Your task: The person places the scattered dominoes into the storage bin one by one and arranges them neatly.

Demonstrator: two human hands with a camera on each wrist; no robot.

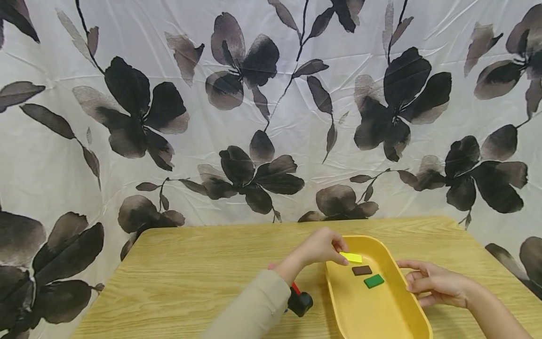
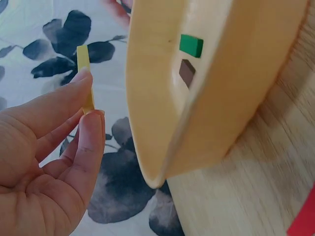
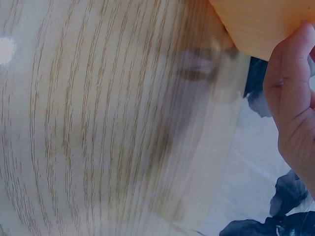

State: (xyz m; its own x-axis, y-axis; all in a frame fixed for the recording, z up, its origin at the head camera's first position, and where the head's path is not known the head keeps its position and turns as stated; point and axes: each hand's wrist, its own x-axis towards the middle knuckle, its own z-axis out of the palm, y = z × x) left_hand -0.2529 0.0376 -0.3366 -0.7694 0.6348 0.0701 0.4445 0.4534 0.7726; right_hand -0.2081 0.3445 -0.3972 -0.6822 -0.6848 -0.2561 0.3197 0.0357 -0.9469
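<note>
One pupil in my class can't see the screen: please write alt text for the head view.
A person's left hand pinches a yellow block above a yellow tray on a wood-grain table, the right hand at the tray's right side. A brown block and a green block lie inside.

A thin yellow rectangular block (image 2: 82,59) is pinched between thumb and finger in the left hand's grip (image 2: 44,182). A green rectangular block (image 2: 191,45) and a dark brown rectangular block (image 2: 187,73) are contained, just beside each other, in a yellow plastic tray (image 2: 221,123), supported by a wood-grained desk (image 2: 236,196). A red object (image 2: 305,216) is cut off at lower right.
</note>
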